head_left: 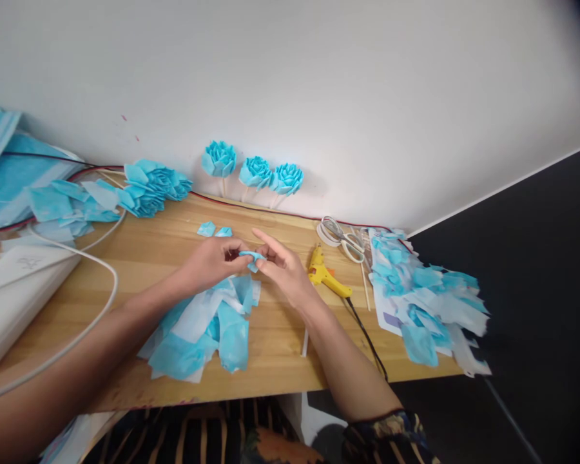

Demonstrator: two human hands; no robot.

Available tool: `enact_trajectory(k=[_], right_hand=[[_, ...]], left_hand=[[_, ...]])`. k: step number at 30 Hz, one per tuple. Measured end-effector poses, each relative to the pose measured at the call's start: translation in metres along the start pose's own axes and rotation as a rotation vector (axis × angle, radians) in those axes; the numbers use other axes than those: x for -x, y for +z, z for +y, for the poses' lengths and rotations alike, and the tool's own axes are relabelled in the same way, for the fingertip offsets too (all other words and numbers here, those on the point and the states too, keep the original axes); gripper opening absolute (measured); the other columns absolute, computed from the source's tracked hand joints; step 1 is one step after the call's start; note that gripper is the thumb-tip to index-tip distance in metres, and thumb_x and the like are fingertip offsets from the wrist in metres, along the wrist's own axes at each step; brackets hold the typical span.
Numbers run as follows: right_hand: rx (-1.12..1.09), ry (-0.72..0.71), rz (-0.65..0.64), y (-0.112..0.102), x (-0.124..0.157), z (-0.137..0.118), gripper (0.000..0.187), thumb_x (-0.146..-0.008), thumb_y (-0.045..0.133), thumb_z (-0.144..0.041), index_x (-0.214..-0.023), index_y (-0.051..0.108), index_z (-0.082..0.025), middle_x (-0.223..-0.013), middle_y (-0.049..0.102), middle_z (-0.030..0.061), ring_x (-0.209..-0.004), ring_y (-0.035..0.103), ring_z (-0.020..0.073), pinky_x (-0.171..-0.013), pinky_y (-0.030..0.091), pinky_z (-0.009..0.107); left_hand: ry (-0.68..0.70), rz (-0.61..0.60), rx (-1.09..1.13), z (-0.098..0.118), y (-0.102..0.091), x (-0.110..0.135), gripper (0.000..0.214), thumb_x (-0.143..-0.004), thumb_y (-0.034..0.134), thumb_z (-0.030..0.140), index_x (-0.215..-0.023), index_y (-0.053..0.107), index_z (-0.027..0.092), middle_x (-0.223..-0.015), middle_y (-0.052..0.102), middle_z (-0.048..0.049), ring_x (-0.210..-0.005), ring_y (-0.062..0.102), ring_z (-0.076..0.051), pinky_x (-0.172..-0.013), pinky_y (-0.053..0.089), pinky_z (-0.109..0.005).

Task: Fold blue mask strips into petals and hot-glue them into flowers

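Between my two hands is a small folded piece of blue fabric [252, 256], thin and petal-like. My left hand [216, 259] pinches its left end between thumb and fingers. My right hand [283, 267] grips the other end, its index finger stretched out past the piece. Just beyond my left hand lie two small folded blue petals [215, 230]. Below the hands spreads a loose pile of blue and white fabric pieces [207, 332]. A yellow glue gun [326, 274] rests on its side to the right of my right hand.
Three blue flowers [256, 173] on sticks lean at the wall, with more flowers [154, 185] lying left. Scissors [341, 238] lie behind the glue gun. Fabric scraps [423, 299] overhang the table's right end. A white box [19, 296] and white cable [115, 283] are at left.
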State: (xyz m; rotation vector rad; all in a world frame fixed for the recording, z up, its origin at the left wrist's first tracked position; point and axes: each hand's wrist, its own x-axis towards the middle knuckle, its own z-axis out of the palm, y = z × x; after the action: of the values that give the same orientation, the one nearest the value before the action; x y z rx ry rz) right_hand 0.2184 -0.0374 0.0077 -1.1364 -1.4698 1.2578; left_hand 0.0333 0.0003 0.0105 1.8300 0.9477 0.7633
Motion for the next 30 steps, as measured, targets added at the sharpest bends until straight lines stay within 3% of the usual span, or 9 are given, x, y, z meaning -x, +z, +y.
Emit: enact_trajectory(k=[5,13,19,24,30], right_hand=[[0.044,0.004,0.012,0.002,-0.002,0.006,0.067,-0.078,0.060,-0.023,-0.144,0.050,-0.024,-0.082,0.056,-0.0028,-0.072,0.052,0.0108,-0.067,0.042,0.024],[0.128,-0.027,0.062,0.001,-0.003,0.006,0.070,-0.076,0.061,-0.022,-0.144,0.047,-0.019,-0.083,0.058,-0.0030,-0.075,0.055,0.0114,-0.069,0.043,0.025],[0.047,0.009,0.082,-0.002,-0.002,0.002,0.075,-0.077,0.064,-0.024,-0.148,0.043,-0.021,-0.082,0.057,-0.0033,-0.074,0.054,0.0121,-0.069,0.043,0.025],[-0.022,0.017,0.055,0.001,-0.002,0.001,0.078,-0.077,0.065,-0.024,-0.150,0.039,-0.022,-0.081,0.056,-0.0030,-0.073,0.053,0.0125,-0.068,0.042,0.026],[-0.043,0.020,0.021,0.004,-0.002,0.004,0.079,-0.076,0.065,-0.022,-0.150,0.039,-0.022,-0.080,0.056,-0.0032,-0.071,0.052,0.0125,-0.067,0.041,0.027]], left_hand=[[0.022,0.009,-0.010,-0.003,0.003,0.000,0.020,-0.081,0.059,0.033,-0.072,0.066,0.016,-0.061,0.055,0.0034,-0.057,0.046,-0.011,-0.052,0.032,-0.023],[-0.041,-0.076,0.079,0.007,-0.006,0.001,0.028,-0.083,0.058,0.041,-0.079,0.070,0.016,-0.070,0.064,0.0002,-0.067,0.054,-0.015,-0.061,0.039,-0.025],[-0.089,0.034,0.061,0.015,-0.014,0.003,0.035,-0.087,0.054,0.047,-0.077,0.069,0.017,-0.069,0.062,0.0014,-0.066,0.052,-0.015,-0.061,0.038,-0.026],[-0.040,0.036,0.118,0.011,-0.008,0.000,0.030,-0.081,0.061,0.044,-0.080,0.069,0.016,-0.079,0.068,-0.0013,-0.074,0.058,-0.017,-0.069,0.042,-0.027],[-0.063,0.064,0.141,0.008,-0.005,-0.001,0.028,-0.079,0.061,0.043,-0.070,0.066,0.016,-0.071,0.064,-0.0011,-0.070,0.056,-0.017,-0.068,0.040,-0.029]])
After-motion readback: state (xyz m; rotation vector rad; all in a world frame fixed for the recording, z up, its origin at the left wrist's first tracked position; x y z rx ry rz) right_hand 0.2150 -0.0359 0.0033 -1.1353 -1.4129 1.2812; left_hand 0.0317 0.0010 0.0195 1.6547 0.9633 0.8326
